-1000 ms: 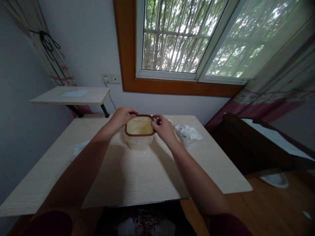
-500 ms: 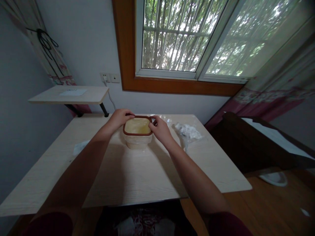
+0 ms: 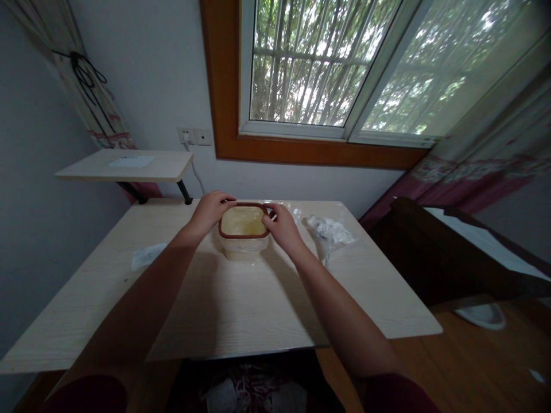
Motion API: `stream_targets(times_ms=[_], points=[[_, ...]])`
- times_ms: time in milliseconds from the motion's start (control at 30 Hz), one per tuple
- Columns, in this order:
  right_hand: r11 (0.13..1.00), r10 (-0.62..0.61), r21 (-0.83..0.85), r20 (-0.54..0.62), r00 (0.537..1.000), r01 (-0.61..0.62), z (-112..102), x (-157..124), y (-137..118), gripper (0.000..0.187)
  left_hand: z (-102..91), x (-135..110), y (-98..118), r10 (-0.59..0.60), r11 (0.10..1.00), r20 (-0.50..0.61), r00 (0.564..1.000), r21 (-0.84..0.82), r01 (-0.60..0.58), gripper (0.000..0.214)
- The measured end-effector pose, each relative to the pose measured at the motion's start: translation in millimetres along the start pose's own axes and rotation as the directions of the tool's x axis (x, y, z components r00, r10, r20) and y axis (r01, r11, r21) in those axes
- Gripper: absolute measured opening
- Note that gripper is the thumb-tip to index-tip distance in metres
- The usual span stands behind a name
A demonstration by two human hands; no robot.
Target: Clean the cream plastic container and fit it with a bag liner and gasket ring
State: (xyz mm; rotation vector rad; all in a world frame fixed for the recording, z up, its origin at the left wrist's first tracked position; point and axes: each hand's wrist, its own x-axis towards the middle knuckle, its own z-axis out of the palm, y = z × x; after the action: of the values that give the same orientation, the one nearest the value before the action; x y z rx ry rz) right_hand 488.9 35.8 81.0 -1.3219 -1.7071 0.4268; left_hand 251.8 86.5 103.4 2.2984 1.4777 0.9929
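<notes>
A square translucent plastic container (image 3: pixel 243 248) with a brown-rimmed lid (image 3: pixel 243 221) stands toward the far side of a light wooden table (image 3: pixel 241 304). My left hand (image 3: pixel 209 210) curls over the lid's far left corner, fingers bent onto the rim. My right hand (image 3: pixel 281 225) grips the lid's right edge, thumb and fingers pressed on the rim. Both forearms reach out from the near edge of the table.
A crumpled clear plastic bag (image 3: pixel 329 230) lies right of the container. A flat clear wrapper (image 3: pixel 147 255) lies at the left. A small side table (image 3: pixel 124 166) stands at the back left. A dark wooden bed frame (image 3: pixel 451 258) is at the right, under the window.
My hands have stayed on the lid's rim. The right hand has shifted slightly along the right edge; the container has barely moved.
</notes>
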Motion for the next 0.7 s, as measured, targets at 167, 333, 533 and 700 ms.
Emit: stream_targets(times_ms=[167,333,533,700], points=[[0.999,-0.046,0.014,-0.013,0.999,0.046,0,-1,4,0.033,-8.5,-15,16,0.049,0.999,-0.056,0.997,-0.009,-0.050,0.039],[0.991,-0.086,0.105,0.011,0.996,0.084,-3,-10,3,0.051,-4.4,-38,26,-0.004,0.988,0.012,1.000,-0.155,0.006,0.055],[0.957,-0.278,0.132,0.171,0.945,0.258,-5,-17,10,0.056,12.6,-55,13,-0.001,0.939,-0.058,0.998,-0.345,-0.018,0.055],[0.931,-0.314,0.240,0.141,0.939,0.275,6,-19,22,0.057,31.2,-60,2,0.077,0.895,-0.178,0.981,-0.421,-0.146,0.052]])
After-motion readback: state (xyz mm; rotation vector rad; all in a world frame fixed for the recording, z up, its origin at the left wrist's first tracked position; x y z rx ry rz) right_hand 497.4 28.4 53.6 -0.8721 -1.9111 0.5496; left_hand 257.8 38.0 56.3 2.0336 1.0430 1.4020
